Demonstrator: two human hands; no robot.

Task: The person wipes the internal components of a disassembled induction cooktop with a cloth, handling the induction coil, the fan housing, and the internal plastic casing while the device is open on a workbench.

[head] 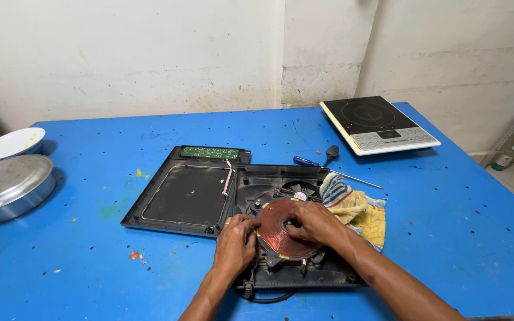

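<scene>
The copper induction coil [285, 235] is gripped at its hub by the right hand [313, 223] and steadied at its rim by the left hand [234, 245] (fingers curled), with the top panel [185, 193] flipped aside so the opened cooktop base [304, 270] is exposed.

A single head-worn camera looks forward and steeply down across the blue worktop [78, 249] toward the white wall [150, 53]. It sits close, with both forearms entering from the bottom edge, centre-right.
</scene>
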